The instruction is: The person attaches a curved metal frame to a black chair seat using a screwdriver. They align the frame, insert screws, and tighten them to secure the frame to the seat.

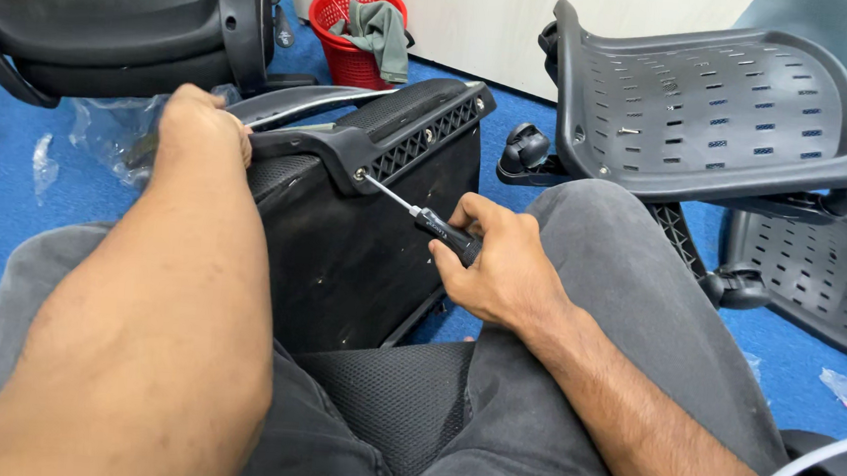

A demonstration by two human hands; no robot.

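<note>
Gripping the black-handled screwdriver with the thin silver shaft (425, 220) in my right hand (493, 265), fingers curled tight round the handle, thumb on top. The tip sits up and to the left of that hand, right on a silver screw (359, 174) in the black plastic armrest bracket (370, 143). That bracket runs along the top edge of the black fabric-covered chair seat (354, 243), which is standing on its edge between my knees, so it's just left of the hand and touching my grey trouser legs (587, 309).

My left hand (201, 123) is further left, closed over the bracket's far end; can't really see the fingers from here, they're wrapped round the back.

Out past the right hand, up and to the right, there's a grey perforated plastic seat shell (721, 105), with another one (818, 276) lying on the blue carpet (9, 199) below it. Straight up beyond the bracket is a red plastic basket with a grey rag draped in it (359, 30). Far up-left of everything sits a black office chair (112, 7) with some crumpled clear plastic wrap (103, 131) beside it.
</note>
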